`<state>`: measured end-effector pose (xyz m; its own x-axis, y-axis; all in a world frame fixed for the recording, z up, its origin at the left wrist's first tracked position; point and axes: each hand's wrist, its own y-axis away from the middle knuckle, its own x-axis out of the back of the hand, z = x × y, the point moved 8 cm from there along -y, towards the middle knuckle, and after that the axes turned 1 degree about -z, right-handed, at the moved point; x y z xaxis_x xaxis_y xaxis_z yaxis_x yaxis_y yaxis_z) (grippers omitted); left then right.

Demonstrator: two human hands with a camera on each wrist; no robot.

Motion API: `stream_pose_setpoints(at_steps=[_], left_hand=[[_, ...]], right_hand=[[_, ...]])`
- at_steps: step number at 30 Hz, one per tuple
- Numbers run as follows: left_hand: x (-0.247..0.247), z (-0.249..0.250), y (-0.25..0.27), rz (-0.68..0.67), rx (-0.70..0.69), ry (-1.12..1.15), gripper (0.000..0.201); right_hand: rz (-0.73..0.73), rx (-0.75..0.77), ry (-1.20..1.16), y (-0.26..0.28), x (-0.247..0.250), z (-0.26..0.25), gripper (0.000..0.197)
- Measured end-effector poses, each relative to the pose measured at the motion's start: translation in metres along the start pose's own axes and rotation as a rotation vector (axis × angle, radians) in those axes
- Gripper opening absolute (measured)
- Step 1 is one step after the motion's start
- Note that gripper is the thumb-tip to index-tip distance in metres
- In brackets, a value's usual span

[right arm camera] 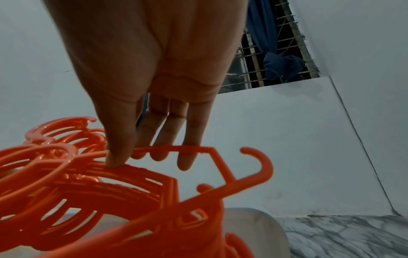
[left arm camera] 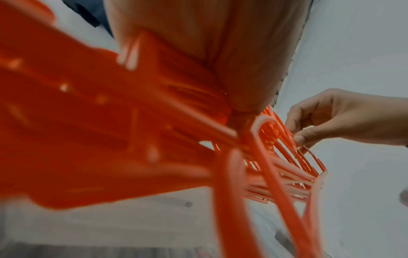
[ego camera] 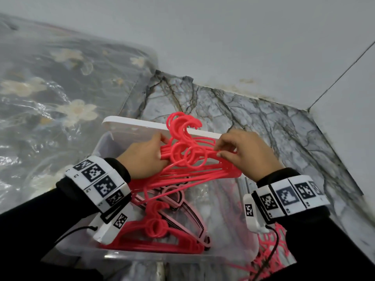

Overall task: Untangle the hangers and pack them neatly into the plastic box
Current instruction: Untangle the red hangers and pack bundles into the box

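Hangers (ego camera: 194, 159), a bright pink bundle with their hooks bunched together, hang above the clear plastic box (ego camera: 105, 142) on the marble floor (ego camera: 263, 122). The left hand (ego camera: 146, 157) grips the bundle's left side, fingers curled round the bars. The right hand (ego camera: 247, 151) pinches a bar at the right side between thumb and fingertips (right arm camera: 114, 160). More hangers (ego camera: 158, 230) lie stacked inside the box, and a white lid (ego camera: 129, 126) leans at its far edge.
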<state>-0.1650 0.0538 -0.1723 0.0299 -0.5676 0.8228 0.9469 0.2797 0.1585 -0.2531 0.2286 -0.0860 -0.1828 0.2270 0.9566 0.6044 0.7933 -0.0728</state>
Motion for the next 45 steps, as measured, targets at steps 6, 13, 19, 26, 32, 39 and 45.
stream_pose_setpoints(at_steps=[6,13,19,26,32,39,45], left_hand=[[-0.011,-0.004,0.007,-0.072,0.043,0.088,0.051],[-0.017,-0.004,0.013,-0.121,0.076,0.203,0.075],[-0.026,0.003,0.018,-0.158,0.059,0.365,0.113],[-0.027,0.006,0.017,-0.133,0.061,0.327,0.107],[-0.021,0.012,0.018,-0.107,0.046,0.167,0.075],[-0.031,0.023,0.005,-0.194,-0.053,0.055,0.043],[-0.059,0.008,-0.021,-0.311,-0.064,-0.022,0.048]], right_hand=[[-0.082,0.053,0.038,0.002,-0.002,-0.003,0.011],[-0.120,0.045,0.085,0.009,-0.001,0.008,0.010],[-0.104,0.061,0.171,0.012,-0.001,0.008,0.011],[-0.037,0.084,0.210,0.014,-0.003,-0.002,0.013],[-0.114,0.066,0.239,0.008,-0.030,0.002,0.052],[-0.185,0.006,0.070,-0.009,-0.083,0.016,0.068],[-0.190,-0.111,0.095,-0.011,-0.117,0.029,0.021]])
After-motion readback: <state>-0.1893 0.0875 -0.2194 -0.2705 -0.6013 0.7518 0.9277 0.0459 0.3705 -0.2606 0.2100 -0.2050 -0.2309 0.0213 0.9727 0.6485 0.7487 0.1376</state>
